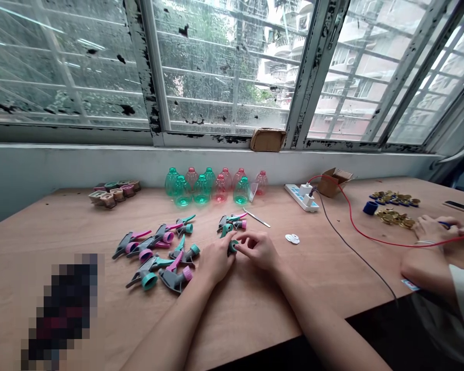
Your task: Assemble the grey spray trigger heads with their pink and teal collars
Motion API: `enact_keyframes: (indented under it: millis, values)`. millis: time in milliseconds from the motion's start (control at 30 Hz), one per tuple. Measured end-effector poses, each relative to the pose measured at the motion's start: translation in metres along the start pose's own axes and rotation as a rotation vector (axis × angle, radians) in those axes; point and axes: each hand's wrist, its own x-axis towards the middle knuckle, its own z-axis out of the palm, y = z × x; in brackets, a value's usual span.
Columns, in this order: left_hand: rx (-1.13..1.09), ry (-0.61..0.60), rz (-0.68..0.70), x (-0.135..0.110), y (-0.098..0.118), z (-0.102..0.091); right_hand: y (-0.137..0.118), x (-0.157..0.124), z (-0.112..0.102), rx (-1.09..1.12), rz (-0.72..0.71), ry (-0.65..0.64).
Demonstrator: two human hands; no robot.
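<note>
My left hand point(216, 260): I'm gripping a spray top point(232, 246), it seems | my right hand point(258, 251): I'm pinching its teal end narrowly | I'm working low over the table point(251, 314)

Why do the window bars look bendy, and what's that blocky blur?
In the head view, the wide lens bends the window bars; a pixelated patch hides something on the wooden table; bright daylight washes out the buildings outside.

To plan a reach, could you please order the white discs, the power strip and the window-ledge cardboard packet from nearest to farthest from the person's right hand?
1. White discs: on the table, just right of the right hand.
2. Power strip: farther ahead, to the right.
3. Cardboard packet: on the window ledge, beyond the table.
</note>
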Motion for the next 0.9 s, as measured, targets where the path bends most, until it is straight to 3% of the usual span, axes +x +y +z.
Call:
enact_keyframes:
  millis: [167, 533, 767, 833, 900]
  values:
    - [-0.026, -0.018, -0.002, 0.0, -0.005, 0.003, 0.0, -0.001, 0.003, 0.051, 0.036, -0.12]
    - [-0.118, -0.008, 0.061, -0.002, -0.009, 0.008, 0.004, -0.002, 0.011, 0.033, 0.053, -0.098]
    - [-0.121, 0.134, 0.098, -0.005, 0.001, -0.005, 0.006, 0.0, 0.009, 0.07, 0.082, -0.087]
    - [-0.109, 0.122, 0.183, -0.007, 0.005, -0.01, 0.008, -0.001, 0.008, 0.121, 0.121, -0.044]
    - [-0.083, 0.021, 0.325, -0.011, 0.008, -0.013, 0.01, -0.002, 0.008, 0.169, 0.136, 0.005]
